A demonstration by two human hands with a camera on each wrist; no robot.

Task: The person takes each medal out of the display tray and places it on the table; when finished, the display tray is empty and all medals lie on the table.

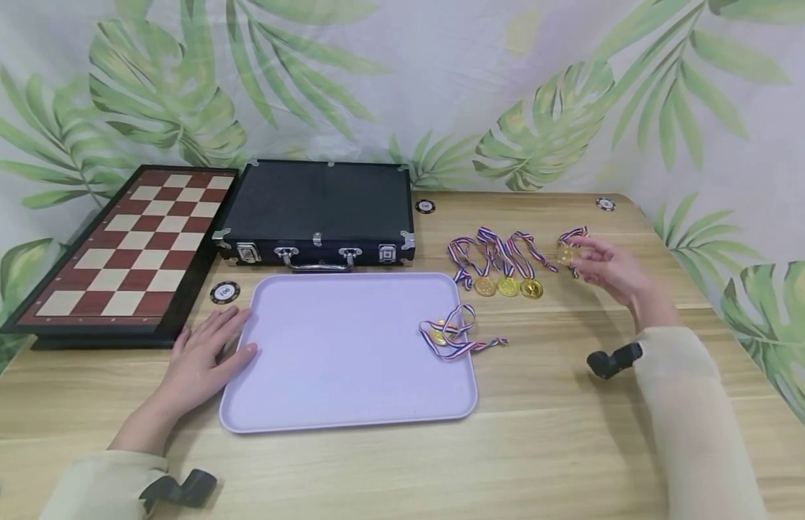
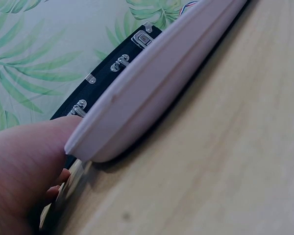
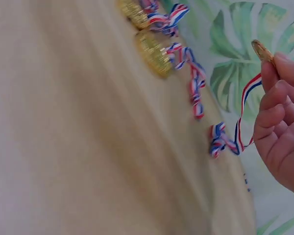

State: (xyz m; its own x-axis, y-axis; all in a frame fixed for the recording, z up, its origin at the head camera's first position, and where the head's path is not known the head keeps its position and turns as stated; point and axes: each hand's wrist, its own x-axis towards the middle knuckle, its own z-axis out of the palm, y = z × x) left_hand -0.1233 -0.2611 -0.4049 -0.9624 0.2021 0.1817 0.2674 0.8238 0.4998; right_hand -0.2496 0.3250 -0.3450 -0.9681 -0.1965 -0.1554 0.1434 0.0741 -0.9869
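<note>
My right hand point(image 1: 606, 271) pinches a gold medal point(image 1: 567, 254) between thumb and fingers at the far right. From it a red, white and blue ribbon point(image 3: 242, 110) trails down to the table in the right wrist view. Left of that hand, three medals point(image 1: 507, 287) lie in a row with their ribbons spread behind them. Another medal point(image 1: 441, 333) lies on the right side of a lilac tray point(image 1: 337, 347), its ribbon hanging over the rim. My left hand point(image 1: 207, 354) rests at the tray's left edge, thumb on the rim and fingers stretched out.
A black case point(image 1: 324, 202) with metal latches stands behind the tray. To its left is a chessboard point(image 1: 136, 249) in a dark frame. Poker chips lie near the board point(image 1: 224, 292), beside the case point(image 1: 425, 206) and at the back right corner point(image 1: 606, 204). A leaf-patterned cloth point(image 1: 441, 87) hangs behind.
</note>
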